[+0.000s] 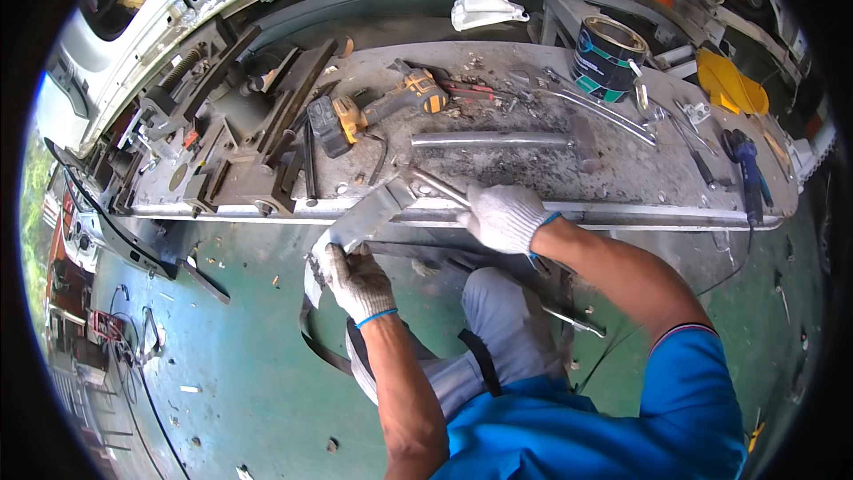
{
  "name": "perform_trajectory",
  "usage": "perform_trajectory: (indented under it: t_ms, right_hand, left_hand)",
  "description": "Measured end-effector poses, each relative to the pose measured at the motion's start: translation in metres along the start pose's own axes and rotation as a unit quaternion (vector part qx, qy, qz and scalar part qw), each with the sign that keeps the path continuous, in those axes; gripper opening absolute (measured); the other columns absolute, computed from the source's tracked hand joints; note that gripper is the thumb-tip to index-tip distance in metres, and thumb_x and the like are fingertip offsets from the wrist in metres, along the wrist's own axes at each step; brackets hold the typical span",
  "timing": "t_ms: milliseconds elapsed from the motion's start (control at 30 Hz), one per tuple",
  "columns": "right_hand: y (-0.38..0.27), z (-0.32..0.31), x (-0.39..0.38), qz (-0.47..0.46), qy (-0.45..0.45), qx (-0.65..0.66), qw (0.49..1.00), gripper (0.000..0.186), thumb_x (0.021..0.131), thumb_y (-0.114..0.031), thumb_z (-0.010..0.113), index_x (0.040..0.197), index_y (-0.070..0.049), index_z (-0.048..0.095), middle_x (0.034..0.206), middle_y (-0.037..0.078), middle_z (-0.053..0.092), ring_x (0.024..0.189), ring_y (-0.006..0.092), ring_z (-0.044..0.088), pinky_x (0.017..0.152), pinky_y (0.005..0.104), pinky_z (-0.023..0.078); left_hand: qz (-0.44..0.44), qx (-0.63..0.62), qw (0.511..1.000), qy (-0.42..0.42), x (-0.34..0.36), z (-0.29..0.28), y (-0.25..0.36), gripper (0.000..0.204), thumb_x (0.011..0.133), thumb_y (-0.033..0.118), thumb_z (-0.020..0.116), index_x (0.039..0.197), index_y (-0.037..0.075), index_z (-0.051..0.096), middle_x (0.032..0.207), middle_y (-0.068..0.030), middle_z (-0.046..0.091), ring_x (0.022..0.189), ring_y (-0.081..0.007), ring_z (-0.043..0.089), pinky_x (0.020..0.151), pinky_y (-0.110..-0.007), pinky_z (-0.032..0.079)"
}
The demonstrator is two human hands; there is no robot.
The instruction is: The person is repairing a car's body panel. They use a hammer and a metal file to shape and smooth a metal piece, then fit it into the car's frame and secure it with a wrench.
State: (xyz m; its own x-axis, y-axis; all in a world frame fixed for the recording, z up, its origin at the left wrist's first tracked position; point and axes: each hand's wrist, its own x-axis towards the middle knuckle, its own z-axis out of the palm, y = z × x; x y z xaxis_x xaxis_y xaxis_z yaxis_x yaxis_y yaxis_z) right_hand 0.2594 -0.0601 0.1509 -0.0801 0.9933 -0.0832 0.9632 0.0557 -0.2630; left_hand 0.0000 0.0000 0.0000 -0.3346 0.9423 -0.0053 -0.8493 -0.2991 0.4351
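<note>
My left hand, in a dirty white knit glove, is closed around the lower end of a bent grey sheet-metal piece. That piece slants up over the near edge of the workbench. My right hand, gloved too, grips a steel bar-like tool. The tool's far end lies at the upper end of the sheet metal; whether they touch I cannot tell. Just beyond, a hammer with a tubular steel handle lies on the bench. Behind it rests a yellow-and-black cordless power tool.
A heavy steel vise-like fixture occupies the bench's left side. At the right are a dark can, long wrenches, a yellow plastic part and a blue corded tool. A vehicle body panel overhangs the far left.
</note>
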Motion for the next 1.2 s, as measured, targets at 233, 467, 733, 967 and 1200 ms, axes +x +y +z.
perform_trajectory:
  t_ms: [233,467,733,967,1200]
  right_hand:
    - [-0.005,-0.006,-0.021,-0.02,0.081,0.02,0.996,0.045,0.108,-0.042,0.056,0.123,0.0,0.059,0.081,0.026,0.074,0.079,0.0482,0.075,0.071,0.0622,0.058]
    - [-0.011,-0.018,-0.031,-0.027,0.143,0.081,0.986,0.043,0.108,-0.048,0.059,0.109,-0.004,0.058,0.075,0.024,0.068,0.074,0.0474,0.071,0.069,0.0602,0.053]
    - [-0.013,-0.007,-0.021,0.023,0.027,0.012,0.999,0.049,0.108,-0.043,0.057,0.137,-0.004,0.052,0.095,0.026,0.075,0.086,0.0485,0.075,0.077,0.0625,0.058]
    - [-0.018,-0.038,-0.027,-0.006,0.093,0.088,0.992,0.044,0.108,-0.041,0.059,0.13,-0.003,0.061,0.091,0.029,0.073,0.087,0.0522,0.072,0.078,0.0623,0.055]
    - [-0.022,-0.004,-0.013,0.012,-0.022,0.013,1.0,0.052,0.109,-0.047,0.053,0.121,0.003,0.062,0.089,0.029,0.074,0.088,0.0515,0.074,0.081,0.0608,0.059]
  left_hand:
    - [-0.004,-0.02,1.0,0.001,0.001,0.001,-0.002,0.029,0.107,0.011,0.068,0.135,0.003,0.065,0.13,-0.0138,0.074,0.119,-0.027,0.072,0.108,-0.045,0.059]
    - [-0.01,-0.019,1.0,0.01,-0.007,0.001,0.0,0.027,0.108,0.015,0.069,0.133,0.005,0.067,0.125,-0.0105,0.076,0.114,-0.0239,0.073,0.103,-0.042,0.06]
    - [0.014,0.016,0.999,0.049,-0.003,0.015,-0.008,0.029,0.107,0.022,0.073,0.13,0.006,0.066,0.123,-0.0092,0.075,0.108,-0.0226,0.073,0.093,-0.039,0.063]
    - [0.004,0.007,1.0,0.018,-0.003,0.013,-0.005,0.027,0.108,0.018,0.069,0.132,0.004,0.066,0.124,-0.0105,0.075,0.111,-0.023,0.073,0.1,-0.041,0.062]
    - [0.017,-0.007,1.0,0.024,-0.002,0.016,-0.008,0.023,0.109,0.015,0.068,0.129,0.004,0.068,0.125,-0.01,0.076,0.109,-0.0219,0.074,0.097,-0.041,0.062]
